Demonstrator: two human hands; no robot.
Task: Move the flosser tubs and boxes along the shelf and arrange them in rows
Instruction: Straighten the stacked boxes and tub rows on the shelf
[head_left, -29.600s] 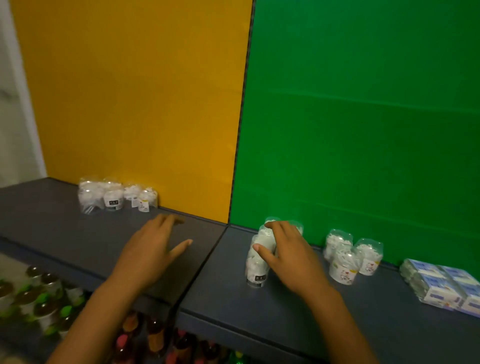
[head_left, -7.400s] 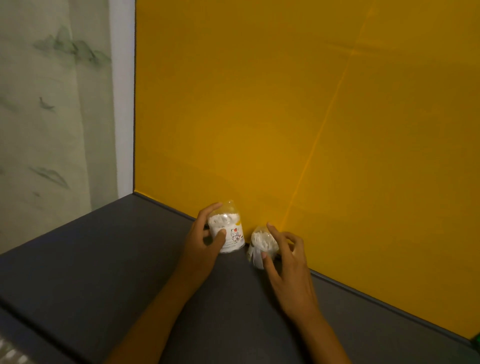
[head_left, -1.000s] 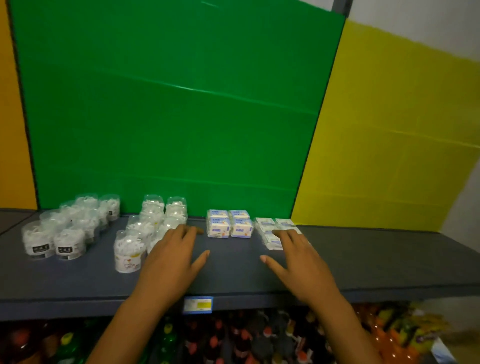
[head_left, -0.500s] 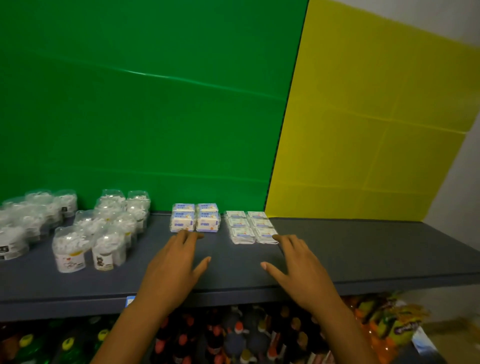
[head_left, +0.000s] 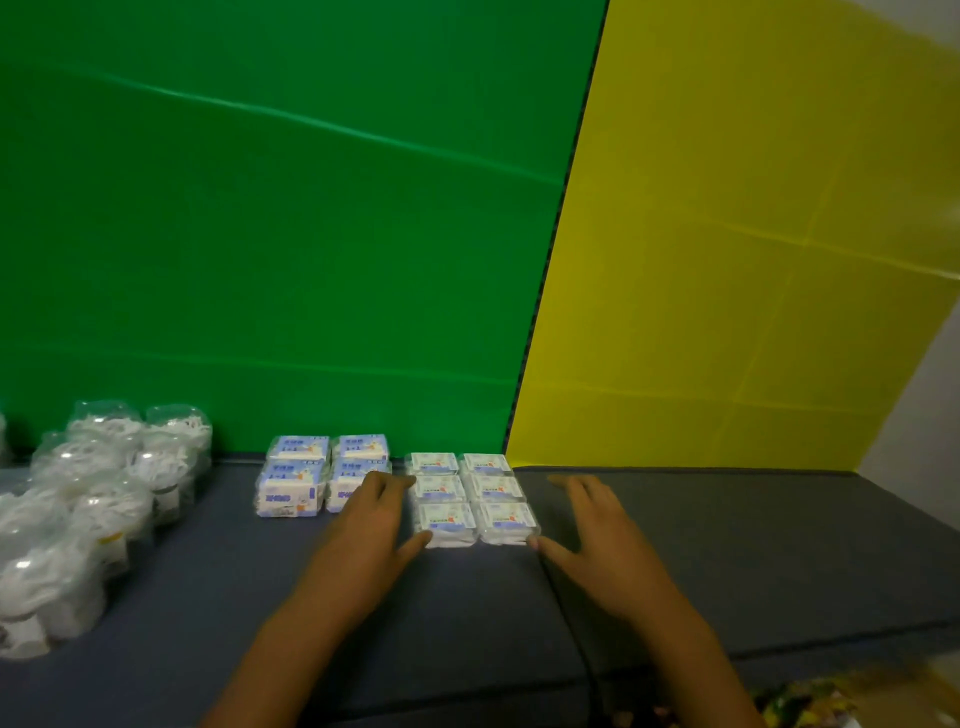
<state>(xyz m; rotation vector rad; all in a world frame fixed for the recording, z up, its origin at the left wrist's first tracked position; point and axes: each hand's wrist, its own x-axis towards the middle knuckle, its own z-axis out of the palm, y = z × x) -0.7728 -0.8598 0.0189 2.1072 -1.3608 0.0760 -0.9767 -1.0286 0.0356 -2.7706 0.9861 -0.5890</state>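
Note:
A block of flat white flosser boxes (head_left: 470, 499) lies in two columns on the dark grey shelf (head_left: 753, 561). My left hand (head_left: 371, 530) lies against the block's left side with straight fingers, thumb at its front corner. My right hand (head_left: 597, 535) lies against its right side, fingers straight, thumb at the front right corner. To the left, blue-and-white flosser boxes (head_left: 296, 480) sit in two stacked columns; my left fingers cover part of the right one. Clear flosser tubs (head_left: 104, 493) stand in rows at the far left.
Behind the shelf stand a green panel (head_left: 285, 234) and a yellow panel (head_left: 753, 260). A seam in the shelf (head_left: 566, 613) runs from front to back just right of the white boxes. Colourful packets (head_left: 810, 701) show below the front edge.
Both hands have moved forward from the bare shelf front and now bracket the white box block on either side. The view has shifted right and closer.

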